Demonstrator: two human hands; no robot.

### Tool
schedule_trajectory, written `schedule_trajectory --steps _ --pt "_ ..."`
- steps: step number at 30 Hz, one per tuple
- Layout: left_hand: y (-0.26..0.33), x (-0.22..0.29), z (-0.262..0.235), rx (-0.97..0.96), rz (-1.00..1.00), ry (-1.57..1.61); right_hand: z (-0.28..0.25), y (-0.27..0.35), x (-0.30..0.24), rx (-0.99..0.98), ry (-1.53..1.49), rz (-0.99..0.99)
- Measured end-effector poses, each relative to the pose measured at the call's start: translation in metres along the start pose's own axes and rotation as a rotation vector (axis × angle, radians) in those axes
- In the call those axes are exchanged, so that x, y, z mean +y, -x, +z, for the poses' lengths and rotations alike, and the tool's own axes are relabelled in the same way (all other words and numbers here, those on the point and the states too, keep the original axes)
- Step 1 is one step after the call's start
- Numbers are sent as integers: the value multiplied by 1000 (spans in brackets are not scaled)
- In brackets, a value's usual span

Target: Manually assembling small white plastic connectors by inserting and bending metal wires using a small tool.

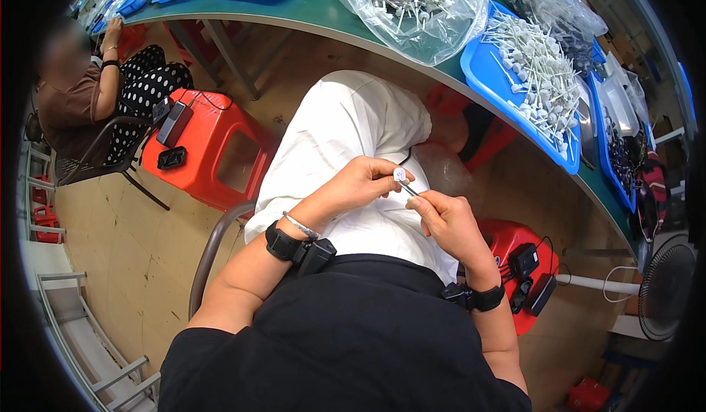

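Over the white lap, well short of the green worktop (309, 11), the left hand (360, 184) pinches a small white cap (399, 174) while the right hand (448, 224) grips a thin stick (409, 188), fingers closed; fitting seems underway, needing steady alignment.

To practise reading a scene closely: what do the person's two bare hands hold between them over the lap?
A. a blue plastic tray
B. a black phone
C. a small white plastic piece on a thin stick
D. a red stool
C: the left hand and right hand pinch a small white plastic piece on a thin stick, like the ones heaped in the blue plastic tray on the bench.
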State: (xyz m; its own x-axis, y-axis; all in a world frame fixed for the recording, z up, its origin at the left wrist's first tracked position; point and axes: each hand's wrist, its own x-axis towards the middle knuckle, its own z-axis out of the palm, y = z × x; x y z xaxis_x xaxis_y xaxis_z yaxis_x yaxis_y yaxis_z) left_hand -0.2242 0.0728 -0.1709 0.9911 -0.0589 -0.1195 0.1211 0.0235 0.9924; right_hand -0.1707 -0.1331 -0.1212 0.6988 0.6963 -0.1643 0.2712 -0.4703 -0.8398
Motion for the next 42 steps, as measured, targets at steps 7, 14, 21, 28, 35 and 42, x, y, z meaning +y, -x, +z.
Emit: schedule_trajectory --steps 7,14,21,28,35,42 --pt "1 -4 1 9 15 -19 2 0 1 -10 -2 -12" --pt "1 -3 1 5 19 -20 3 -1 4 -12 -33 -2" --pt "2 -1 0 -48 6 24 -1 -3 9 -55 -17 -21" --pt "2 1 0 -40 -21 37 1 -4 8 -47 -78 -21" --pt "1 -5 0 -21 1 38 4 -5 15 -122 -263 47" --pt "2 -1 1 -10 8 33 5 -7 20 -221 -473 98"
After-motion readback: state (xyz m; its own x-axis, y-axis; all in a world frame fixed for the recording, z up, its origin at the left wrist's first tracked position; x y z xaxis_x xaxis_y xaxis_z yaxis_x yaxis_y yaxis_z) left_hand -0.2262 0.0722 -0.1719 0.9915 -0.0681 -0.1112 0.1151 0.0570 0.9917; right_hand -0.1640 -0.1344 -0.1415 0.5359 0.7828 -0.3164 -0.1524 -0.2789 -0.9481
